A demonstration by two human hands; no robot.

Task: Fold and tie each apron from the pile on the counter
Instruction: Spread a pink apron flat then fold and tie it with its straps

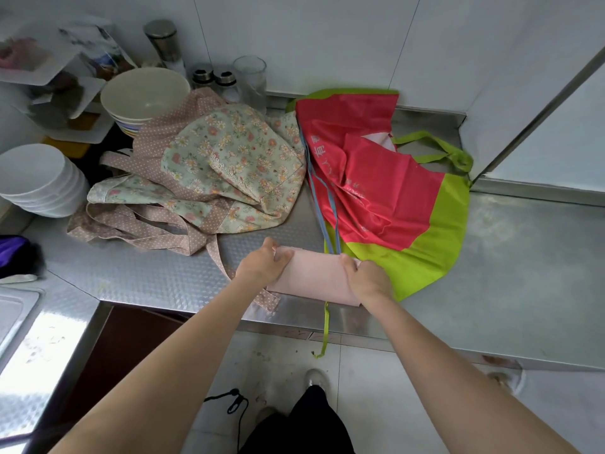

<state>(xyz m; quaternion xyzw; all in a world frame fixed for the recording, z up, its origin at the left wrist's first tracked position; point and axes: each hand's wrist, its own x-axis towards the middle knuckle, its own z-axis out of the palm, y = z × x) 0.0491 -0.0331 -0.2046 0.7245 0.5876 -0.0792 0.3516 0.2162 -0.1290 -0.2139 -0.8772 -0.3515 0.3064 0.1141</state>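
Observation:
A folded pale pink apron (pixel 314 276) lies as a flat rectangle near the counter's front edge. My left hand (pixel 262 262) grips its left end, thumb on top. My right hand (pixel 365 276) holds its right end, where the blue-grey straps (pixel 316 188) come in from the back. A floral apron with dotted pink ties (pixel 229 165) lies crumpled behind on the left. A red and lime green apron (pixel 386 178) is spread out on the right, one green tie (pixel 325 329) hanging over the counter edge.
The steel counter (pixel 510 267) runs right to a wall corner. Stacked bowls (pixel 144 96), white bowls (pixel 36 178), shakers (pixel 214 81), a glass (pixel 250 78) and a steel bottle (pixel 163 42) crowd the back left. A sink (pixel 13 309) sits at the left.

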